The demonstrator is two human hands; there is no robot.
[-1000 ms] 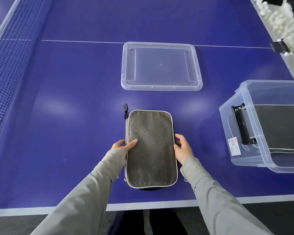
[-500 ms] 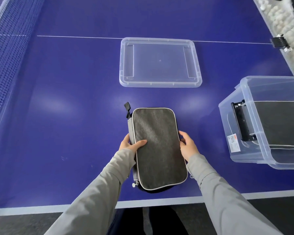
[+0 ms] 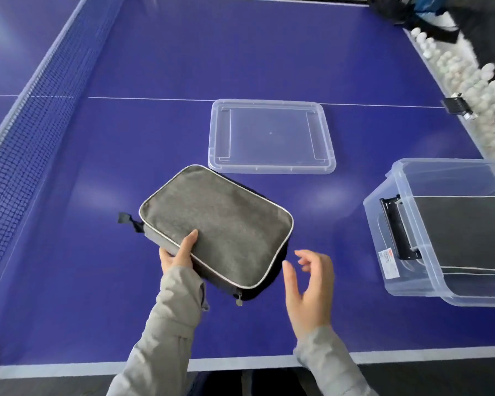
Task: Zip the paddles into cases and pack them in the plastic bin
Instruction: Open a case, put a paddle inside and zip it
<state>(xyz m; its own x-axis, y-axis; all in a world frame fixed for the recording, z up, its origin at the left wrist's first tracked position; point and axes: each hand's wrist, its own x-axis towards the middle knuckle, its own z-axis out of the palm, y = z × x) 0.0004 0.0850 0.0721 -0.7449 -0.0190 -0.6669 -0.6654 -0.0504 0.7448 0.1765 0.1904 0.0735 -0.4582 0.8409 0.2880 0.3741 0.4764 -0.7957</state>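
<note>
Now only my left hand [image 3: 177, 255] grips the grey fabric paddle case [image 3: 217, 224], which has turned slantwise over the blue table-tennis table [image 3: 97, 281]. My right hand [image 3: 309, 284] has let go and hovers beside it, fingers loose. The clear plastic bin [image 3: 379, 221], cut off at right, bears a red-and-white label [image 3: 388, 262] too small to read.

Beneath the grip, a blue table-tennis table [image 3: 183, 67]. Well to the left of the grip, a dark net [image 3: 23, 144]. Beyond it, a thin white line [image 3: 155, 99]. Far right and beyond, heaped white balls [image 3: 466, 78] with a black clip [image 3: 456, 105] just beside.
</note>
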